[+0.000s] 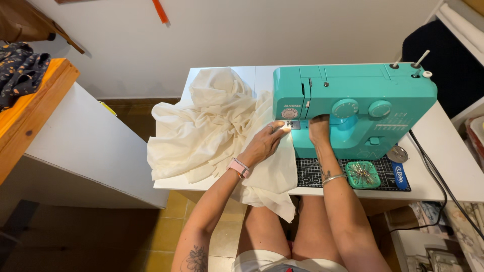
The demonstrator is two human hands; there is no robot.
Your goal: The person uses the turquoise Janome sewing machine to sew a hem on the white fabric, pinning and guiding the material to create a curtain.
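while the left hand (264,143) lies flat, fingers spread, pressing cream fabric (212,126) at the turquoise sewing machine's (353,100) presser foot (295,125), the right hand (318,130) reaches beneath the arm, grip hidden; seaming seems underway, needing steady feeding.

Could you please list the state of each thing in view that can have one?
Cream fabric: bunched on the table, one edge hanging over the front.
Sewing machine: upright, fabric fed under its needle area.
Left hand: flat on the fabric, fingers at the needle area.
Right hand: under the machine's arm.
Pin holder: full of pins.
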